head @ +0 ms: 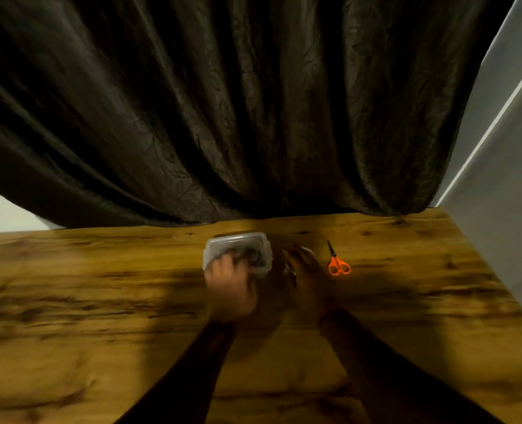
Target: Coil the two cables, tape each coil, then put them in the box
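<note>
A small clear plastic box (238, 240) stands on the wooden table near its far edge. Dark coiled cable (253, 255) lies inside it. My left hand (232, 289) reaches over the box's near rim, fingers down among the coils; blur hides whether they grip the cable. To the right of the box, in shadow, my right hand (302, 270) rests on the table with fingers spread. A pale round thing, perhaps the tape roll (308, 250), peeks out beyond its fingertips.
Orange-handled scissors (337, 263) lie shut just right of my right hand, blades pointing away. A dark curtain (223, 117) hangs behind the wooden table (100, 301). A pale wall (498, 179) bounds the right side.
</note>
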Available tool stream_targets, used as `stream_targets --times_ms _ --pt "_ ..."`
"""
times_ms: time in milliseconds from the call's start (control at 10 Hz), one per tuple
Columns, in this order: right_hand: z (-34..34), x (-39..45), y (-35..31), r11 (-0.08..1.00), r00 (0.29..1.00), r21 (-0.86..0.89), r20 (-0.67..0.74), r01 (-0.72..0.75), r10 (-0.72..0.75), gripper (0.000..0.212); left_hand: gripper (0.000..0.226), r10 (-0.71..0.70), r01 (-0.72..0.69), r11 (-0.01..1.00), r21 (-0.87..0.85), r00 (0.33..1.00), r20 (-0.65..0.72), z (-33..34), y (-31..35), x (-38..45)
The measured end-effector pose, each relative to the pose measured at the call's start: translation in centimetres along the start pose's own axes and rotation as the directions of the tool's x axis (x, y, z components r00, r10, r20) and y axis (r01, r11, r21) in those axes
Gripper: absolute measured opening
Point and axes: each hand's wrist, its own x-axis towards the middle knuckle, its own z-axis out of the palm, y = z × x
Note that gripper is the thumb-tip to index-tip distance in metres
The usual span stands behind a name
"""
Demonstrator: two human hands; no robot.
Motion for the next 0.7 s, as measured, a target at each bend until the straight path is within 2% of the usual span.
stream_targets --times_ms 100,200,300,400,500,600,700 --pt "2.2 0.9 -3.0 0.995 0.971 0.079 0.236 -0.066 0.046 0.056 0.062 -0.318 0.323 0.937 -0.131 0.946 0.055 0.4 -4.2 -0.8" --pt "2.7 0.8 -3.2 0.996 0.937 0.030 0.344 -0.082 0.067 0.060 0.077 -0.323 0.338 0.932 -0.129 0.938 0.124 1.1 -4.8 -0.9" --pt "3.0 0.5 -3.7 0.994 0.925 -0.013 0.366 -0.106 0.104 0.057 0.072 -0.306 0.335 0.935 -0.114 0.928 0.213 1.1 -5.0 -0.7" --pt "2.6 0.4 -5.0 0.984 0.931 -0.067 0.320 -0.165 0.178 0.047 0.064 -0.273 0.297 0.950 -0.100 0.940 0.206 0.9 -5.1 -0.5" --pt "1.8 0.5 -5.2 0.987 0.909 -0.088 0.387 -0.132 0.156 0.051 0.082 -0.271 0.290 0.951 -0.112 0.950 0.156 1.1 -5.4 -0.9" --pt "1.0 0.7 -5.1 0.984 0.914 -0.161 0.384 -0.078 0.135 0.058 0.086 -0.301 0.312 0.944 -0.105 0.947 0.111 0.7 -5.5 -1.0" --pt "0.1 1.2 -4.5 0.975 0.943 -0.218 0.314 -0.045 0.114 0.058 0.083 -0.277 0.282 0.957 -0.066 0.958 0.075 0.2 -5.0 -0.8"
